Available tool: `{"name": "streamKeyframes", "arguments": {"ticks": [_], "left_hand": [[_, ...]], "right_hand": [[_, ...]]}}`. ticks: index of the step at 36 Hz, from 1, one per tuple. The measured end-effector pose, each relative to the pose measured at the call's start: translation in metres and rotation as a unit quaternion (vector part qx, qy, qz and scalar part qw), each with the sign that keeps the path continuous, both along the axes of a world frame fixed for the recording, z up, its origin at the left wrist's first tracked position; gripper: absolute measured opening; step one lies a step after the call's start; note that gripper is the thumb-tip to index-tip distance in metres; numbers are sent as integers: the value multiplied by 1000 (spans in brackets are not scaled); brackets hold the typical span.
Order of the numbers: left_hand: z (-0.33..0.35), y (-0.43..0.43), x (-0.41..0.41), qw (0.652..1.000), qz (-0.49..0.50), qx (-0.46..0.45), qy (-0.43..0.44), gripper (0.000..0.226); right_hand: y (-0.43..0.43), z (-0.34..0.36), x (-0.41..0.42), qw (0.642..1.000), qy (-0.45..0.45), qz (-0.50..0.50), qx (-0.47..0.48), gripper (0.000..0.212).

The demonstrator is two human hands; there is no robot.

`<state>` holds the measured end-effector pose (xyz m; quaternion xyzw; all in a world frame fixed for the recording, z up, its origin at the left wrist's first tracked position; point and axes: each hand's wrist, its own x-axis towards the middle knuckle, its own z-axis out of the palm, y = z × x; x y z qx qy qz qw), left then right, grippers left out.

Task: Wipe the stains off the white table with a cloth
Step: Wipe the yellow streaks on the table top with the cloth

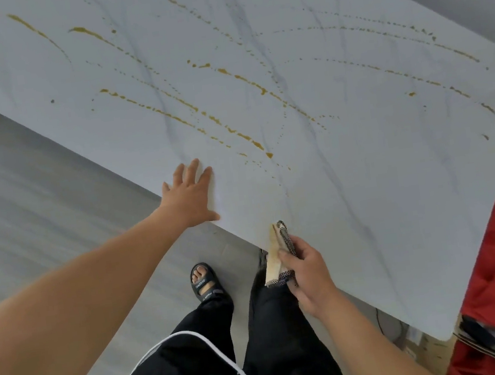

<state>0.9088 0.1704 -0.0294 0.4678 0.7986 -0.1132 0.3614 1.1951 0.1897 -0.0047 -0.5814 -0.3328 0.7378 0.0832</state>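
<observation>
Cloth (276, 258): folded narrow, yellowed, gripped between thumb and curled fingers of the right hand (309, 274) right at the near edge of the white table (384, 199), seemingly poised to begin a stroke. Presses the left hand (190, 195) flat, fingers spread, on the same edge further left, probably as a brace for leaning in. Leaves yellow-brown stains (248, 138) streaked across the middle and far side, not yet wiped.
</observation>
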Motion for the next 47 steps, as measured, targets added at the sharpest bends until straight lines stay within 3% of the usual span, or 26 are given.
{"name": "streamKeyframes", "arguments": {"ticks": [4, 6, 8, 9, 11, 15, 20, 23, 25, 27, 31, 34, 42, 47], "left_hand": [[1, 13, -13, 1000, -15, -4, -7, 127], [1, 20, -17, 1000, -1, -20, -12, 136], [1, 24, -21, 999, 33, -35, -15, 145], [0, 27, -23, 998, 44, -41, -18, 147], [-1, 28, -25, 997, 52, -52, -27, 148], [-1, 29, -24, 994, 50, -79, -50, 146], [-1, 33, -22, 992, 77, -80, -62, 140], [-4, 35, -18, 991, 82, -95, -45, 142], [-5, 38, -14, 991, 73, -111, -29, 144], [-5, 42, -10, 989, 60, -135, -9, 145], [-8, 50, -1, 984, 63, -166, 14, 144], [-9, 53, 1, 982, 78, -170, 8, 145], [-5, 54, 2, 980, 82, -181, 9, 144], [-5, 55, 2, 981, 82, -173, 8, 145]], "right_hand": [[11, 10, 21, 983, 28, -159, -84, 33], [22, 12, 24, 941, 87, -277, -173, 40], [33, 12, 34, 937, 94, -294, -165, 51], [44, 14, 37, 932, 127, -297, -165, 44], [62, 13, 43, 939, 79, -328, -64, 29], [122, 13, 33, 940, 43, -339, -16, 28], [215, -2, 13, 966, -60, -235, 85, 14], [270, -15, -3, 949, -172, -80, 253, 12], [302, -24, -11, 897, -236, 52, 371, 20], [331, -31, -20, 822, -268, 171, 472, 27], [368, -50, -35, 686, -294, 318, 585, 34], [371, -67, -41, 651, -288, 356, 606, 37], [331, -98, -36, 668, -269, 309, 622, 41], [320, -101, -27, 618, -189, 374, 666, 42]]}}
